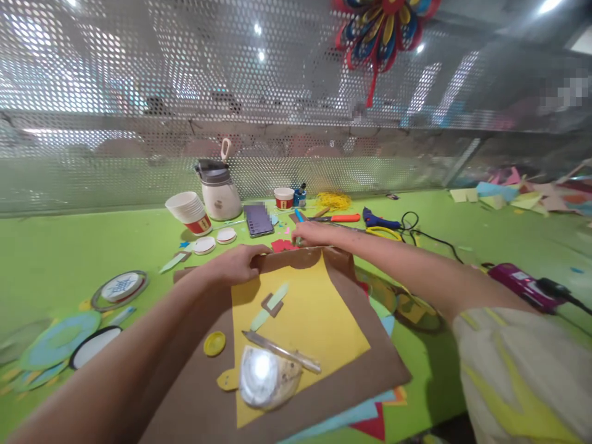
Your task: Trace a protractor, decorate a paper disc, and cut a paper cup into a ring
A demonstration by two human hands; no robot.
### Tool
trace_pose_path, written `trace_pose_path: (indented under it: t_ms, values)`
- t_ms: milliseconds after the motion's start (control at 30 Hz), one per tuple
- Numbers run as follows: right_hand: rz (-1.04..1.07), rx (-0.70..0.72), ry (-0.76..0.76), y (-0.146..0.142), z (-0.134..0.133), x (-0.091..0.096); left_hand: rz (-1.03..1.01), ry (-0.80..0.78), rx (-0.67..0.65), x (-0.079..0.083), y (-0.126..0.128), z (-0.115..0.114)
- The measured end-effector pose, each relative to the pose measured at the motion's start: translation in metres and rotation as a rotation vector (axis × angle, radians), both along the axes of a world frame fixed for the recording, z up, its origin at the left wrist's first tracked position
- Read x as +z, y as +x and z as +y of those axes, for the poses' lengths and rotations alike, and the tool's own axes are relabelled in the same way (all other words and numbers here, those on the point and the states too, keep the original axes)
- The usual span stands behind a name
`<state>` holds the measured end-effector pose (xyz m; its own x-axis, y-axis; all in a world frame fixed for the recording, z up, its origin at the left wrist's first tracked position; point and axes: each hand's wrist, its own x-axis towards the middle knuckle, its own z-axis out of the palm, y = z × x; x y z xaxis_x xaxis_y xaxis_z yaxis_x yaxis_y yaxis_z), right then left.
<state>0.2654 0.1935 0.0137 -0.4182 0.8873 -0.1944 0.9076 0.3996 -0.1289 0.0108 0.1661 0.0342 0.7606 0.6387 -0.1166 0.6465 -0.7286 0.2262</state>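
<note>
My left hand (243, 262) is closed at the far edge of a brown cardboard sheet (194, 382), its thumb on top. My right hand (309, 234) reaches just past that edge, beside red paper scraps (283, 245); its fingers are curled, and what they hold, if anything, is hidden. A blue stick-like piece (298, 215) shows right behind it. Yellow paper (333, 314) lies on the cardboard. On it rest a pencil (282, 351), a shiny rounded white piece (263, 379) and a pale green strip (277, 297). A yellow cap (214, 343) sits to their left.
Behind stand stacked paper cups (189, 211), a white jug (221, 196) and a phone (259, 219). To the right are an orange-handled knife (345, 217), a blue glue gun (380, 219) and a purple power strip (522, 285) with cords. Paper discs (62, 336) lie left.
</note>
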Motion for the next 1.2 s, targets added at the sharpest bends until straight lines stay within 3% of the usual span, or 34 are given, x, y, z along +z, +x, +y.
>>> trace_pose_path:
  t_ms: [167, 367, 500, 600, 800, 933, 1033, 1200]
  values:
    - [-0.053, 0.028, 0.049, 0.002, 0.009, -0.004, 0.056, 0.036, 0.001, -0.011, 0.002, 0.012]
    - [0.012, -0.015, 0.148, 0.02, 0.005, 0.001, 0.015, 0.161, 0.06, -0.025, 0.008, -0.002]
    - [0.142, -0.119, 0.344, 0.027, -0.025, 0.013, -0.039, 0.245, 0.111, -0.022, 0.005, -0.013]
    - [0.225, -0.077, 0.405, 0.016, -0.072, 0.019, -0.026, 0.267, 0.138, -0.011, -0.002, -0.024]
    - [0.252, 0.217, 0.244, -0.035, -0.178, 0.006, 0.045, 0.202, 0.232, 0.02, -0.023, -0.081]
    - [0.22, 0.261, 0.179, -0.059, -0.208, -0.003, 0.033, 0.086, 0.2, 0.032, -0.033, -0.133]
    - [0.2, 0.23, 0.17, -0.067, -0.21, -0.008, -0.026, 0.111, 0.151, 0.024, -0.042, -0.162]
    - [0.182, 0.156, 0.151, -0.072, -0.209, -0.014, -0.111, 0.171, 0.191, -0.011, -0.048, -0.187]
